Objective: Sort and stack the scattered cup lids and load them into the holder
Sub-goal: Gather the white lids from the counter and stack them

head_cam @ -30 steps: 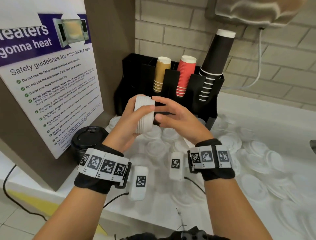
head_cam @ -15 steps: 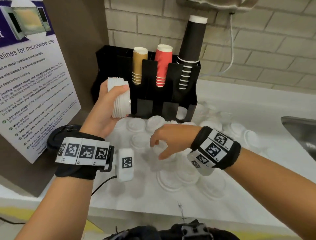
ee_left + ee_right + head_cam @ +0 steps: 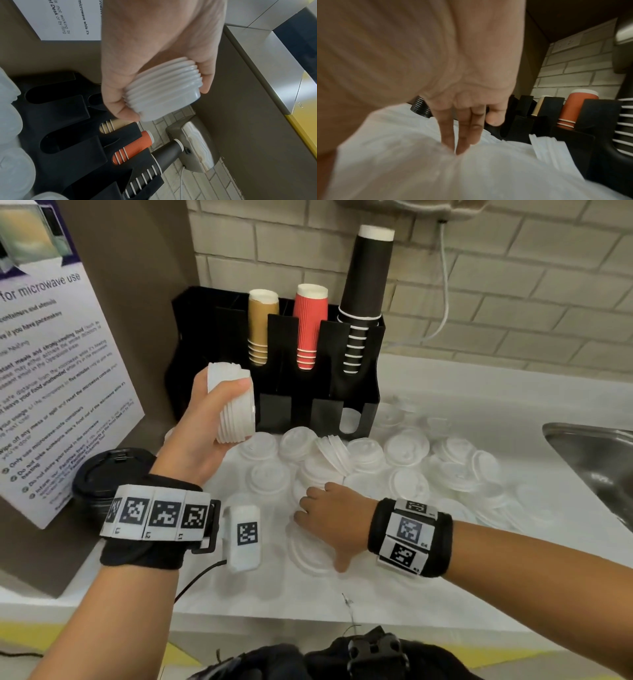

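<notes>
Left hand [image 3: 198, 436] is clamped around a nested stack of white lids [image 3: 236, 405], thumb across the top and fingers curled beneath, holding it raised in front of the left end of the black holder [image 3: 356, 392]; the left wrist view confirms the grip, with the ribbed lid rims [image 3: 163, 86] showing between thumb and fingers. Right hand [image 3: 329, 511] is lowered, palm down, over the scattered white lids [image 3: 404, 446] on the white bench [image 3: 274, 590], well apart from the left hand. In the right wrist view its fingers [image 3: 462, 138] reach down straight and close together, tips touching a lid surface; that view is blurred, so whether any lid is gripped cannot be told. Loose lids lie across the bench in front of and to the right of the holder, some overlapping, with one short tilted stack [image 3: 334, 453] among them. Holder slots carry a tan cup stack [image 3: 262, 326], a red cup stack [image 3: 310, 326] and a tall black cup stack [image 3: 364, 296]. A stack of black lids [image 3: 102, 477] stands at bench left, beside a microwave safety notice [image 3: 58, 392]. A steel sink [image 3: 596, 460] lies at far right.
</notes>
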`<state>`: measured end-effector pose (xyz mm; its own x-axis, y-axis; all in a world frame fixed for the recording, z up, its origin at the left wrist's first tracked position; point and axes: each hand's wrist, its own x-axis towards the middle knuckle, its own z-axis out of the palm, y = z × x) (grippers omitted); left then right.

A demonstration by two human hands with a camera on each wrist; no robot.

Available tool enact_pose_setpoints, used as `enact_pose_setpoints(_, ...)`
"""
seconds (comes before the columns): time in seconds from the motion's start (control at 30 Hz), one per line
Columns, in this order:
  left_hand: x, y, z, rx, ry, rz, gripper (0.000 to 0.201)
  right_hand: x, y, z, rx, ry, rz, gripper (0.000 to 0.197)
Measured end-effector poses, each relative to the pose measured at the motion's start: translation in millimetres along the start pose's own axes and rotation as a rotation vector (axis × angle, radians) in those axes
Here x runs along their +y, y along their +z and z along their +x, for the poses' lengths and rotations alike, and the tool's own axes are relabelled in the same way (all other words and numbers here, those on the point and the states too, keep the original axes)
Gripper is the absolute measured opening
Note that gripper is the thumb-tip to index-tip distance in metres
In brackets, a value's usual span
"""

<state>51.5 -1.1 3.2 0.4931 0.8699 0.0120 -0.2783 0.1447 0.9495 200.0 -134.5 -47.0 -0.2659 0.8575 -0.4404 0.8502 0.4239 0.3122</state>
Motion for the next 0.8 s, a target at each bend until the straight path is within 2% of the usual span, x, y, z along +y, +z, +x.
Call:
enact_pose_setpoints(0.17,-3.4,-1.6,-1.9,0.021,0.000,-0.001,0.060,1.8,-9.6,15.4,0.147,0.067,0.293,0.081)
enact_pose_setpoints(0.3,-3.9,-3.0,-2.0,0.038,0.009,0.013,0.062,9.9,-26.4,25.1,0.231,0.110,0.511,0.074)
enact_pose_setpoints(0.4,-4.8,-6.7,-2.8,0.053,-0.001,0.013,0.060,30.6,-41.2,21.5,0.347,0.137,0.642,0.070)
enact_pose_setpoints(0.53,-9.1,-8.3,-4.2,0.058,-0.090,-0.034,0.064,65.1,-52.5,3.9,0.521,0.144,0.890,0.072)
enact_pose_setpoints(0.67,-17.0,-1.2,-9.7,-0.020,-0.210,-0.108,0.049,76.3,-51.2,-9.4,0.653,0.124,1.084,0.068)
enact_pose_setpoints(0.8,-27.8,11.1,-16.1,-0.113,-0.266,-0.152,0.050,70.1,-49.4,-10.4,0.729,0.087,1.113,0.068)
